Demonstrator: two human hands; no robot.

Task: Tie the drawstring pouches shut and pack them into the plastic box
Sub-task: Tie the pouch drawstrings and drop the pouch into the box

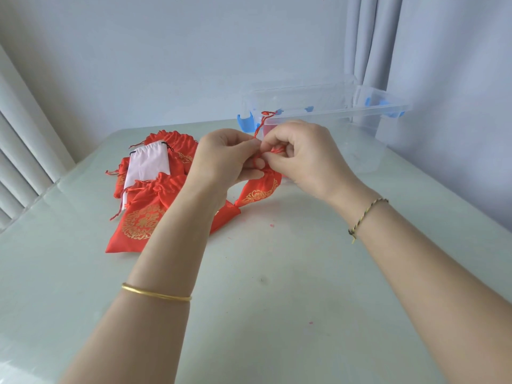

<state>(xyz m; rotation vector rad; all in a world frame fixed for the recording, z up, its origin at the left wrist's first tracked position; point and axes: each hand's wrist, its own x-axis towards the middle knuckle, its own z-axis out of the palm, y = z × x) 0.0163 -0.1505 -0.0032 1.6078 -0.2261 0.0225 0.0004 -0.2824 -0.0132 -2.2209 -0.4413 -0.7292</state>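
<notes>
While both hands work at the gathered neck of one red pouch [260, 189], the knot looks like the weak point. The left hand [221, 156] and right hand [302, 153] are curled, fingertips meeting, and both pinch the cord [259, 127]. Its loose end stands up from between the fingers, and the pouch body hangs below them down to the table [277, 300].

The cord is thin and slick-looking, so it could slide out of either pinch before the knot bites. The neck would then fall open again. A loop drawn down with cloth caught in it would, I judge, leave a loose mouth. The free end above the fingers is short, so a hard tug might pull it through and undo the tie. Exactly how the cord runs between the fingertips cannot be made out.

Just beyond the fingers stands the plastic box [332, 106], open on top, with blue clips [245, 121] at its near corner. Its front wall rises between the fingers and the inside, so the pouch must be lifted over the rim. A reddish patch shows through that wall, and I cannot tell what it is.

Left of the fingers lies a pile of pouches [144, 217], with a white pouch [148, 164] on it, their cords trailing loose. A careless reach there could drag several along.
</notes>
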